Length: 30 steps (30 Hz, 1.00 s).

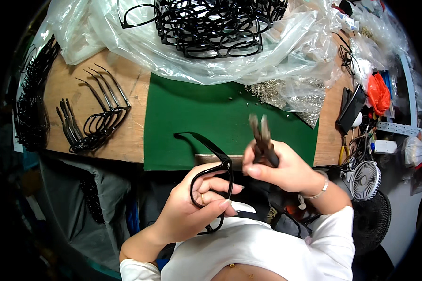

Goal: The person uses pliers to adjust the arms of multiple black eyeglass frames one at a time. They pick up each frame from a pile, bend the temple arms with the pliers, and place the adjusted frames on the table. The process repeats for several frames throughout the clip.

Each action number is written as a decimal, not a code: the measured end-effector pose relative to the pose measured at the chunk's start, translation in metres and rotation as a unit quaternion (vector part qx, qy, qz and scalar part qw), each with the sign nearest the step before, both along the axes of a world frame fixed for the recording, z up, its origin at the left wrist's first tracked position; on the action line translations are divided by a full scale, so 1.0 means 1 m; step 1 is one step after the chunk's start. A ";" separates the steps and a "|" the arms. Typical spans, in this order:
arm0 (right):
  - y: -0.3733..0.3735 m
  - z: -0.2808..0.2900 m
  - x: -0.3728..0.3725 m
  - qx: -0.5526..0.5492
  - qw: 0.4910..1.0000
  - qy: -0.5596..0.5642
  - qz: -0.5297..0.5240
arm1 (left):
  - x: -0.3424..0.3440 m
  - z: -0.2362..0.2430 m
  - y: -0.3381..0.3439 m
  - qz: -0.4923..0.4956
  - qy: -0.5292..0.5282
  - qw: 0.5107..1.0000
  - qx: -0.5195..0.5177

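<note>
My left hand (185,206) is closed around a black eyeglass frame (230,175), held in front of my chest. One temple of the frame stretches up and left over the edge of the green mat (187,112). My right hand (286,164) grips a pair of pliers (266,143), its jaws pointing away from me above the mat. The plier tips look slightly blurred and stand apart from the frame. Small shiny metal parts (267,91) lie loose on the mat, some spilling from a clear plastic bag (309,96).
A heap of black eyeglass frames (215,28) rests on plastic sheeting (126,51) at the back. More frames (103,124) stand grouped on the wooden table (136,98) at left. To the right are a phone (350,110), a red plastic bag (379,93) and a small white fan (365,180).
</note>
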State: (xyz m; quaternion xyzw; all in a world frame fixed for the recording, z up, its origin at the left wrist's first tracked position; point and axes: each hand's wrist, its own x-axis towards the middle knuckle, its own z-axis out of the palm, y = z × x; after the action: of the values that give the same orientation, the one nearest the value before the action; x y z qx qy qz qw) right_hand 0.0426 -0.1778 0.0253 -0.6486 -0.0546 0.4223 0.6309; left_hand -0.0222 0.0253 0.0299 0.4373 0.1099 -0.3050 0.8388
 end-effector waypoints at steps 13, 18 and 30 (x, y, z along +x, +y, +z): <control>-0.002 0.021 0.017 -0.051 0.964 -0.054 0.254 | -0.004 0.000 0.010 -0.045 0.008 0.998 -0.030; -0.003 0.010 0.008 -0.059 0.992 -0.059 0.099 | -0.006 -0.002 0.005 -0.031 0.010 0.999 -0.035; 0.018 0.011 0.008 -0.001 0.999 -0.022 0.036 | -0.003 0.000 -0.011 -0.029 -0.021 0.997 0.066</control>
State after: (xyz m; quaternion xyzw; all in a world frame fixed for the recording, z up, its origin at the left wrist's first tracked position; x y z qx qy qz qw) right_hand 0.0506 -0.1594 0.0364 -0.6560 -0.0909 0.4305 0.6132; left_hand -0.0252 0.0147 0.0296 0.5013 0.1001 -0.3119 0.8009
